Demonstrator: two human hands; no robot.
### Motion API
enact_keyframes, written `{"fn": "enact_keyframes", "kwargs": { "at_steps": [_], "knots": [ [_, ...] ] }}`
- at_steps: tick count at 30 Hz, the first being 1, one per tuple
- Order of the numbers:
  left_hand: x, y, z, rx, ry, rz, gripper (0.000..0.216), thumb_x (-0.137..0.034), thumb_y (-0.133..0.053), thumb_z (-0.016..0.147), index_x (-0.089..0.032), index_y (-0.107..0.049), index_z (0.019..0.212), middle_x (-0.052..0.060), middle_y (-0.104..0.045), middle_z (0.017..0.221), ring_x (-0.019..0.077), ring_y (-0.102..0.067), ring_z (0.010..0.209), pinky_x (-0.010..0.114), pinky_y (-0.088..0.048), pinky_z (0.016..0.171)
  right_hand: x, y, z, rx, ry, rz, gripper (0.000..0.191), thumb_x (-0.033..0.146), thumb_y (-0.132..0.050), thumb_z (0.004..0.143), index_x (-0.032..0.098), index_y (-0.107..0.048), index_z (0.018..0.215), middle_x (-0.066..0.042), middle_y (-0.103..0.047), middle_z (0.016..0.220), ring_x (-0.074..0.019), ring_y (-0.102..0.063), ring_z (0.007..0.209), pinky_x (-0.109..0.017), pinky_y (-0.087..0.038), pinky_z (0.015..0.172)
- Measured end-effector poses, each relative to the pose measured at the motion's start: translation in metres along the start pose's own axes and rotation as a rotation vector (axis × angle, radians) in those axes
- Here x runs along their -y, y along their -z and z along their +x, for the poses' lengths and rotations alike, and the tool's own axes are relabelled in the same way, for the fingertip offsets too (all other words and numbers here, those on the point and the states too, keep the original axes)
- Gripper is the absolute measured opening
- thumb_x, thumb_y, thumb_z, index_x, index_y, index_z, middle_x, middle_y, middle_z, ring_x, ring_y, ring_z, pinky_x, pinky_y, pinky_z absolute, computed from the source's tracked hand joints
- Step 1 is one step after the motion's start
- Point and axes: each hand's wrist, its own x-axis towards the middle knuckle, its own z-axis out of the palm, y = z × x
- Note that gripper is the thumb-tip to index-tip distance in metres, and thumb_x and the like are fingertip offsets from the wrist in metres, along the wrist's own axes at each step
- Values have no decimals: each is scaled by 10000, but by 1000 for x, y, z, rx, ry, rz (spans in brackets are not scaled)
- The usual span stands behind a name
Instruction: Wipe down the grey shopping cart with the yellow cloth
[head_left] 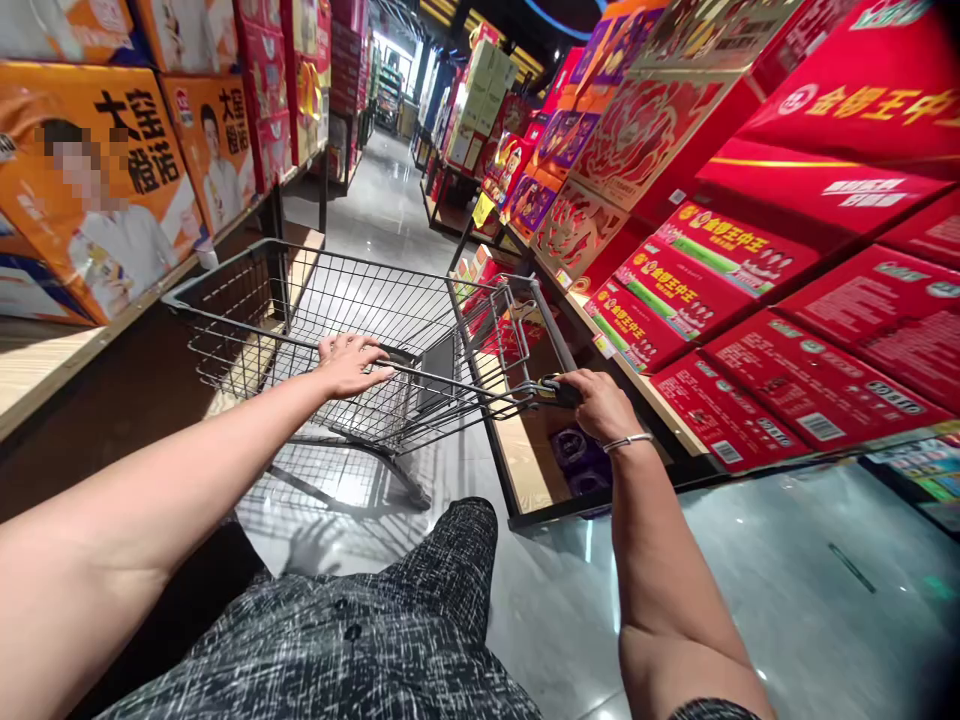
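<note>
A grey wire shopping cart (315,300) stands in a store aisle in front of me, with nothing visible in its basket. My left hand (349,365) is closed over the left part of the cart's rear bar. My right hand (600,402), with a thin bracelet at the wrist, is wrapped round the right end of the handle (551,388). Both arms are stretched forward. My dark patterned clothing fills the bottom of the view.
Red gift boxes (735,330) are stacked on sloped wooden shelves to the right. Orange boxes (97,190) line a shelf on the left. A low wooden display base (525,460) sits beside the cart's right side. The glossy grey aisle floor (390,210) runs ahead between the displays.
</note>
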Motion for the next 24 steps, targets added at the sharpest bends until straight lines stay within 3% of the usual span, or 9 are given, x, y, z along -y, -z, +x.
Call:
{"fn": "enact_keyframes", "kwargs": {
  "at_steps": [4,7,10,12,16,20,24],
  "knots": [
    [4,0,19,13,36,52,576,-688,-308,899,-385,-614,1282,37,-413,1483,349,-247,1403,554,-142,1115,6,-3,-6,-49,-34,-29,581,0,-495,737,349,-670,1167,1,-675,1155,-216,-527,1065,-291,-421,752],
    [5,1,30,48,119,83,613,-681,-256,919,-382,-550,1366,47,-310,1560,374,-112,1471,595,-35,1141,14,-4,-14,-70,-27,-34,575,14,-520,737,325,-653,1203,-16,-662,1168,-219,-520,1046,-301,-437,772],
    [2,1,33,50,234,73,646,-656,-238,935,-351,-425,1473,61,-188,1616,387,36,1493,617,34,1143,30,0,-26,-79,-5,-48,608,11,-545,726,315,-625,1247,-27,-645,1190,-223,-516,1030,-321,-457,798],
    [-3,-1,30,27,238,53,637,-624,-248,947,-335,-392,1496,67,-171,1621,378,48,1495,607,17,1152,44,4,-36,-85,6,-54,636,17,-556,731,319,-596,1289,-37,-626,1228,-236,-513,1033,-344,-470,800],
    [-22,-8,19,-4,41,-28,608,-615,-301,942,-340,-443,1464,71,-291,1571,366,-67,1484,581,-55,1161,72,11,-56,-136,58,-24,605,66,-558,797,328,-561,1343,-59,-589,1295,-259,-512,1044,-396,-487,833],
    [-51,-8,5,21,-147,-110,554,-586,-308,960,-336,-512,1410,72,-419,1491,343,-168,1456,614,12,1145,85,14,-69,-153,193,120,466,231,-597,880,352,-584,1330,-68,-575,1307,-255,-537,1030,-428,-505,870],
    [-87,1,-18,-3,-389,-254,491,-534,-296,989,-298,-558,1330,73,-552,1340,300,-355,1341,597,-83,1134,83,23,-53,-123,365,393,318,238,-593,893,322,-686,1186,-54,-613,1136,-192,-593,972,-343,-534,839]
  ]
}}
